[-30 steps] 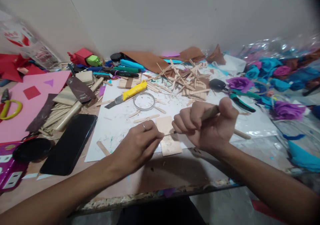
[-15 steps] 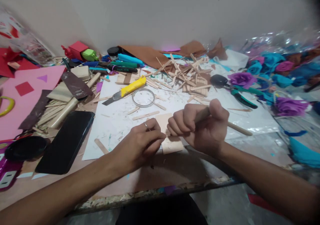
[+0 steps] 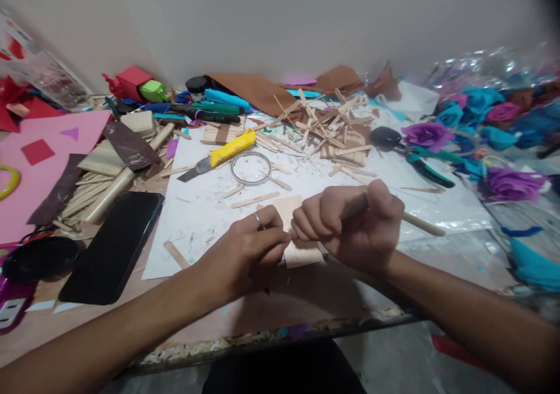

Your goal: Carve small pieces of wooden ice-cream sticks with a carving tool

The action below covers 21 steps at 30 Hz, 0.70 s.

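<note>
My right hand (image 3: 350,225) is closed around a thin, round wooden stick (image 3: 422,224). One end of the stick sticks out to the right past the thumb base; its other end is hidden by the fingers. Close on its left, my left hand (image 3: 260,236) pinches thumb and fingertips together, with the tips touching the right hand's fingers. What the left fingers hold is too small and covered to make out. Beneath both hands lies a pale flat wooden piece (image 3: 301,255), partly covered, on a white sheet (image 3: 210,219).
Beyond the hands lie a yellow box cutter (image 3: 231,149), a clear ring (image 3: 251,168) and a heap of craft sticks (image 3: 328,126). Green-handled pliers (image 3: 431,169) and paper flowers (image 3: 429,136) are on the right. A black phone (image 3: 111,248) lies on the left.
The view has shifted very slightly. Both hands keep nearly the same pose and grip, with the right hand a touch lower and further right in view.
</note>
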Available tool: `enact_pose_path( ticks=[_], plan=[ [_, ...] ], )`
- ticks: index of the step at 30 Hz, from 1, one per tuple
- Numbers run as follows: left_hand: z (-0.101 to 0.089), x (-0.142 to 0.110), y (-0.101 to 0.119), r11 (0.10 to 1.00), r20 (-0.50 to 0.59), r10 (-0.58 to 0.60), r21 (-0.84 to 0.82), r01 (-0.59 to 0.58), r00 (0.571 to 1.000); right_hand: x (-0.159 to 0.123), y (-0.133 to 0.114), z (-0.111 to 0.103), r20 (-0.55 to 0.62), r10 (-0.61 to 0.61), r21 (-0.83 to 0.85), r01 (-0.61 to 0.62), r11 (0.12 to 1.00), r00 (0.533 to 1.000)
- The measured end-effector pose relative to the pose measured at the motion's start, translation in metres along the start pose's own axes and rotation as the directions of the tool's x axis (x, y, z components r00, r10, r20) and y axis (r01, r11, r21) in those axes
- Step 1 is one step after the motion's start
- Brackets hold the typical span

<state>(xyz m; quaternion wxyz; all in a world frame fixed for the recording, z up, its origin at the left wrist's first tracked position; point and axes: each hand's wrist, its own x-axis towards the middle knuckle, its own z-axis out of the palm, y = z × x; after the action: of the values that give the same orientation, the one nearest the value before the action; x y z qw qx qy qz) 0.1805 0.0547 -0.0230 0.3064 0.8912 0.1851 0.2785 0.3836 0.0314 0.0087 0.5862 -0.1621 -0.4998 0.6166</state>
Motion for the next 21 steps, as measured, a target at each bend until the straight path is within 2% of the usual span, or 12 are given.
enact_pose_path(
  ticks=[8, 11, 15, 16, 19, 21],
  plan=[
    [-0.001, 0.003, 0.003, 1.000, 0.000, -0.007, 0.000, 0.007, 1.000, -0.002, 0.002, -0.001, 0.006, -0.008, -0.029, 0.008, 1.000, 1.000],
    [0.004, 0.001, 0.003, 0.999, -0.043, -0.033, 0.000, 0.033, 0.999, -0.010, 0.011, 0.004, -0.016, -0.126, -0.077, 0.124, 0.989, 0.992],
    [0.011, -0.001, 0.003, 0.997, -0.063, -0.073, 0.004, 0.074, 0.995, -0.019, 0.022, 0.014, -0.131, -0.312, -0.197, 0.284, 0.938, 0.941],
    [0.012, -0.001, 0.004, 0.997, -0.068, -0.074, 0.009, 0.075, 0.995, -0.020, 0.024, 0.016, -0.156, -0.324, -0.199, 0.292, 0.936, 0.933],
    [0.012, 0.001, 0.004, 0.997, -0.076, -0.065, 0.035, 0.067, 0.995, -0.021, 0.029, 0.017, -0.153, -0.275, -0.135, 0.255, 0.957, 0.949],
    [0.009, 0.003, 0.004, 0.998, -0.042, -0.029, 0.054, 0.031, 0.999, -0.022, 0.032, 0.017, -0.148, -0.259, -0.135, 0.240, 0.961, 0.955]
  ],
)
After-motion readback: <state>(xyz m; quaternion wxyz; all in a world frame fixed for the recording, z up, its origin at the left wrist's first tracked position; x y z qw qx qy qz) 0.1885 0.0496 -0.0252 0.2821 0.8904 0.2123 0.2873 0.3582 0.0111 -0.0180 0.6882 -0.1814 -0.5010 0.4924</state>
